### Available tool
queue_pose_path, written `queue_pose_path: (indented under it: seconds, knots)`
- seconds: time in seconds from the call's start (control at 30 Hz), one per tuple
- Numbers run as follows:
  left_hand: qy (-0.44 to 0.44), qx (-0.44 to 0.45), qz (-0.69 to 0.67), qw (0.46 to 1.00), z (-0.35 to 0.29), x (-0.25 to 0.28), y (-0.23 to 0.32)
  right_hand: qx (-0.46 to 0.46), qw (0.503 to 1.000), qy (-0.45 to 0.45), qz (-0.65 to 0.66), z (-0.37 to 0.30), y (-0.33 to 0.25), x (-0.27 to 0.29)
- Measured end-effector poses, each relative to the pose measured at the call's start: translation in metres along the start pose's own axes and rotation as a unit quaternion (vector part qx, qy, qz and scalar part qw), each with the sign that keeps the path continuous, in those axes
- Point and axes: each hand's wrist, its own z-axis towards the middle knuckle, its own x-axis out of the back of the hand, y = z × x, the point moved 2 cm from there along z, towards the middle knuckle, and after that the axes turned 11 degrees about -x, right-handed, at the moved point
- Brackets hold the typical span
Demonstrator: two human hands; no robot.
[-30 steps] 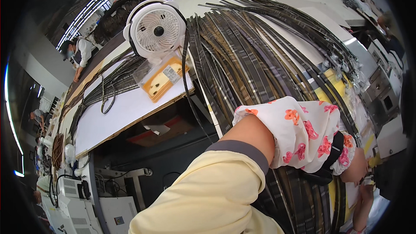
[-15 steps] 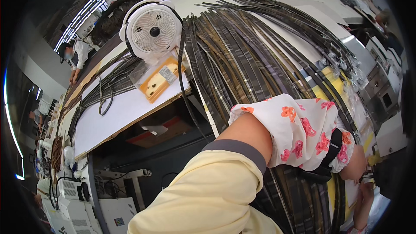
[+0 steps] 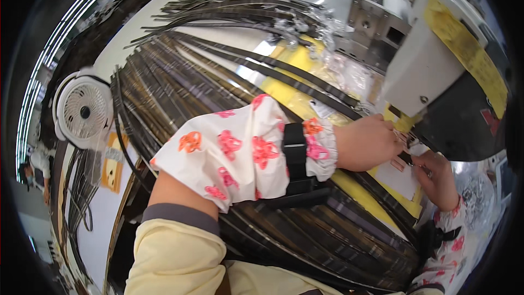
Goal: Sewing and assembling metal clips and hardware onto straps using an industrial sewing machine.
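My left hand (image 3: 364, 143) reaches out with fingers bent together beside the work machine (image 3: 450, 65); what its fingertips hold is hidden. Facing it, my right hand (image 3: 438, 179) has thumb and fingers curled together. A short dark piece (image 3: 405, 157) lies between the two sets of fingertips, and I cannot tell which hand grips it. Long dark patterned strips (image 3: 185, 84) spread in a thick bundle under and past my left arm. Beneath my hands is a yellow surface (image 3: 376, 199) with a pale sheet (image 3: 397, 181) on it.
A white fan (image 3: 84, 110) stands at the left by an orange-and-white packet (image 3: 113, 166). Yellow tape (image 3: 464, 49) covers part of the machine. More strips (image 3: 234, 8) with clear plastic ends lie at the back. Crumpled clear plastic (image 3: 480, 199) sits at the far right. A co-worker (image 3: 39, 166) is far left.
My view has swung right, so the fan and strips sit further left. The machine and both my hands now show clearly; before, they were at the right rim.
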Motion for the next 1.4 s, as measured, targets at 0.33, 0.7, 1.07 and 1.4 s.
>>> queue_pose_path:
  seconds: [0.33, 0.7, 1.07, 1.4]
  knots:
    - [-0.069, 0.008, -0.035, 0.997, 0.001, 0.025, 0.006, -0.118, 0.936, -0.146, 0.297, -0.012, -0.032, -0.02]
    - [-0.11, 0.141, -0.182, 0.967, -0.02, 0.077, -0.037, 0.068, 0.964, -0.055, 0.25, -0.007, -0.03, -0.028]
    - [-0.069, 0.283, -0.114, 0.95, -0.085, 0.068, -0.119, 0.056, 0.976, -0.183, 0.103, -0.019, -0.034, -0.003]
    - [-0.131, 0.117, -0.224, 0.959, -0.021, 0.061, -0.03, -0.032, 0.97, -0.218, 0.103, -0.021, -0.024, -0.007]
